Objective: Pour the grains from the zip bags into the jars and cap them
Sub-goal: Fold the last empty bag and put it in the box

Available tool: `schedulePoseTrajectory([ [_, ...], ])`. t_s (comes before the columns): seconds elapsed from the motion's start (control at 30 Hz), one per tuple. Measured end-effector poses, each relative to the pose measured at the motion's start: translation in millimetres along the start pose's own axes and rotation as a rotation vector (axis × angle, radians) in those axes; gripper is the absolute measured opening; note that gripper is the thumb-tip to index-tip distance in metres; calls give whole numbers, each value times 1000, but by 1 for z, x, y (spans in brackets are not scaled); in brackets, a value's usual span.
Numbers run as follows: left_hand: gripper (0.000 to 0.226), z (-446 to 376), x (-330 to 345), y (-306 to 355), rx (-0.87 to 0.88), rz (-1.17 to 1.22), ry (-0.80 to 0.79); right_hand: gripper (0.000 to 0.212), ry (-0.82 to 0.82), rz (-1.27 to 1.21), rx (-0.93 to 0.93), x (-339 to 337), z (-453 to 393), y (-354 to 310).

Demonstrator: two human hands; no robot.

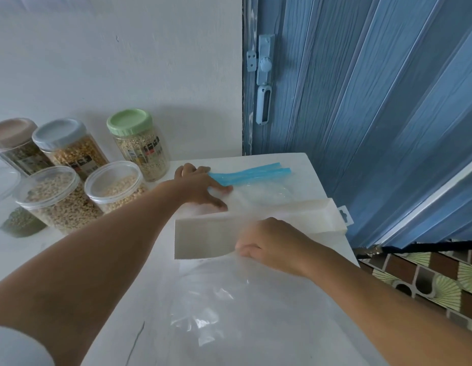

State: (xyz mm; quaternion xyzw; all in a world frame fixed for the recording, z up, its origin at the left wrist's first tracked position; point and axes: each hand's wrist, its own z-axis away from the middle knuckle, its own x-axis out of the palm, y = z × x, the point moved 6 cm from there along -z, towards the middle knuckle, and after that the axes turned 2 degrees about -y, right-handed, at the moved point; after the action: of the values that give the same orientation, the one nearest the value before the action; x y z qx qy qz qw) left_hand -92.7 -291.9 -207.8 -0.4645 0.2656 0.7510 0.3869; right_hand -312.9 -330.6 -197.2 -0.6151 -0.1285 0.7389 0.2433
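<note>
Plastic bag [216, 313] beneath white box [208, 239].

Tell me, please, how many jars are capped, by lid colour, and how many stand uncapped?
Green lid: 1
Grey-blue lid: 1
Brownish lid: 1
Uncapped jars: 2
Total: 5 jars

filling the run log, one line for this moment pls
left hand: on empty zip bags | right hand: gripping clear bag | two jars uncapped
</note>
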Motion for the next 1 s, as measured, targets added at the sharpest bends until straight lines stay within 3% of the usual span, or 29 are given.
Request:
schedulePoseTrajectory([
  [0.17, 72, 7, -1, 2, -18, 11, 39, 11, 60, -33, 9, -5, 12, -2],
  [0.27, 70, 14, -5, 8, -1, -6, 153, 10, 130, -132, 35, -14, 14, 2],
  [0.4, 65, 26, -11, 15, 61, 16, 289, 4, 163, -85, 35, -9, 17, 6],
  [0.6, 49, 17, 9, 9, -20, -11, 55, 14, 13, 0, 36, -2, 12, -2],
  [0.8, 66, 17, 13, 9, -27, 25, 18, 18, -106, -5, -33, 6, 24, -18],
  [1.0, 65, 20, 17, 8, -27, 45, 21, 22, -132, -30, -40, 15, 42, -23],
])
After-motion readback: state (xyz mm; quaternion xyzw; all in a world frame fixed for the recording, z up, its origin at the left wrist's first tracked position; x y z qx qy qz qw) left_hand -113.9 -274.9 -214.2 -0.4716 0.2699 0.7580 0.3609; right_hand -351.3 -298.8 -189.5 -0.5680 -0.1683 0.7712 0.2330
